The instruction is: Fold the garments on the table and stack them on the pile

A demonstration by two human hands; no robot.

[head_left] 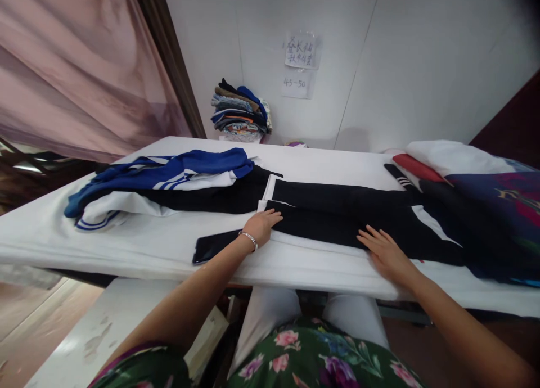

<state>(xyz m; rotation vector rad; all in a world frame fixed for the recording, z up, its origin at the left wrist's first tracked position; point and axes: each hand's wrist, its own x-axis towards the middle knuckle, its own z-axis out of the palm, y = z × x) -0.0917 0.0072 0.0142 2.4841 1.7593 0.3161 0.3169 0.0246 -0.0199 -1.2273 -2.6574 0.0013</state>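
Observation:
A black garment with white trim [329, 222], which looks like a pair of trousers, lies spread lengthwise on the white-covered table [295, 267]. My left hand [260, 226] rests on its white-edged end, fingers stretched out over the cloth. Toward the other end, my right hand [386, 253] lies flat on the near edge, fingers spread. Neither hand grips anything. Just left of my left hand is a dark phone [215, 246], partly behind my wrist. Beyond it, a blue and white garment with stripes [181, 171] lies loosely over more black cloth [211, 197].
At the right end, a heap of clothes [498, 208] in dark, red and white sits on the table. A folded clothes stack [240, 112] stands at the back against the wall. Handwritten paper signs [300, 50] hang there. A pink curtain [84, 67] borders the left.

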